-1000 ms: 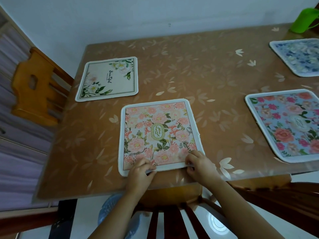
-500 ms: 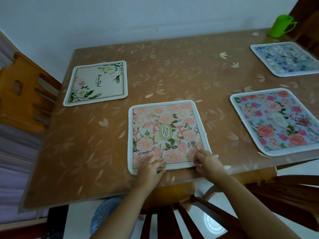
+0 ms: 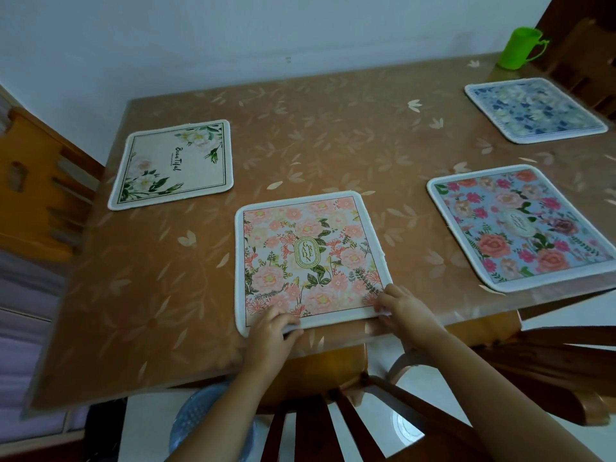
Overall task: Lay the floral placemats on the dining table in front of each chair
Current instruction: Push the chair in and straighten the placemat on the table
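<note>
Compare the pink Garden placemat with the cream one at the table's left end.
The Garden placemat is covered in pink flowers; the cream placemat is mostly plain with corner blooms. The left hand and right hand hold the Garden placemat's near edge; nothing touches the cream placemat. Both lie flat, white-bordered.

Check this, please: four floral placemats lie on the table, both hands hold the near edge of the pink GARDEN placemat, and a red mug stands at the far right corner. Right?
One mistake: the mug is green, not red, as the head view shows. The left hand and right hand do hold the pink GARDEN placemat; the rest stands.
</note>
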Action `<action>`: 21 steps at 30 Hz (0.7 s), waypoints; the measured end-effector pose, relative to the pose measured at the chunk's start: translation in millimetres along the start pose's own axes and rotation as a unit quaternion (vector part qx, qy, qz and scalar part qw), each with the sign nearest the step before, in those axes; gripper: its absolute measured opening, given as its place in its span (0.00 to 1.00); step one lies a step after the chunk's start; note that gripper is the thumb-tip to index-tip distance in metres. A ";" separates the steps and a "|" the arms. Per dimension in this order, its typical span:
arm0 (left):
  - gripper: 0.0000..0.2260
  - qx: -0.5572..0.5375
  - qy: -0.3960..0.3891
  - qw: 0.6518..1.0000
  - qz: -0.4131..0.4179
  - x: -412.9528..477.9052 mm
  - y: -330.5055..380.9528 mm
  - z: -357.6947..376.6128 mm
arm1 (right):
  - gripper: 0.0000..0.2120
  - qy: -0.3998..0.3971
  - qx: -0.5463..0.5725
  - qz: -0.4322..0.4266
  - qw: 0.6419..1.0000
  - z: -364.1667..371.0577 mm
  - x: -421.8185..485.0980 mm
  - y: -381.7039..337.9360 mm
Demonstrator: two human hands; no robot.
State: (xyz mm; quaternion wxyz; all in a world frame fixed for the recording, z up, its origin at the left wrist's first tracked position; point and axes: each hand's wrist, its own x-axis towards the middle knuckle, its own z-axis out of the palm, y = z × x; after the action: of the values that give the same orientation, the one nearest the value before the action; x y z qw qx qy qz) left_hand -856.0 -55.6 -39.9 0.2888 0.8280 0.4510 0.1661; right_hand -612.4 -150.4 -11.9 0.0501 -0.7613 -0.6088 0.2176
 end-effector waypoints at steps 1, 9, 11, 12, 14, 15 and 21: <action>0.07 -0.002 0.000 1.000 -0.004 -0.3 0.8 -0.5 | 0.07 0.008 0.002 -0.001 1.000 1.8 -0.7 0.2; 0.03 -0.015 0.001 1.000 -0.025 -1.2 9.1 -1.7 | 0.06 0.032 -0.001 0.001 0.999 7.8 -2.3 -2.4; 0.02 -0.013 -0.001 0.999 -0.031 -0.8 10.1 -1.8 | 0.07 0.041 -0.001 0.005 0.999 9.2 -2.3 -3.7; 0.02 -0.014 -0.003 0.999 -0.032 -0.7 10.7 -1.6 | 0.07 0.044 0.001 0.007 0.999 9.9 -2.6 -4.1; 0.02 -0.013 -0.006 0.999 -0.033 -1.3 11.9 -1.1 | 0.06 0.046 0.005 0.011 0.999 10.7 -3.7 -4.2; 0.02 -0.011 -0.007 0.999 -0.034 -1.8 12.5 -0.7 | 0.06 0.047 0.010 0.013 0.999 11.0 -4.4 -3.8; 0.03 -0.014 -0.007 0.999 -0.038 -2.1 13.4 0.4 | 0.06 0.054 0.027 0.008 0.998 13.2 -6.4 -1.3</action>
State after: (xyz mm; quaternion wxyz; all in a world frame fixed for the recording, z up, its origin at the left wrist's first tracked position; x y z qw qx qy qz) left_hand -848.2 -63.3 -31.8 0.3095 0.8074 0.4776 0.1556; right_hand -619.8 -158.7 -21.6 0.1014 -0.7753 -0.5927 0.1933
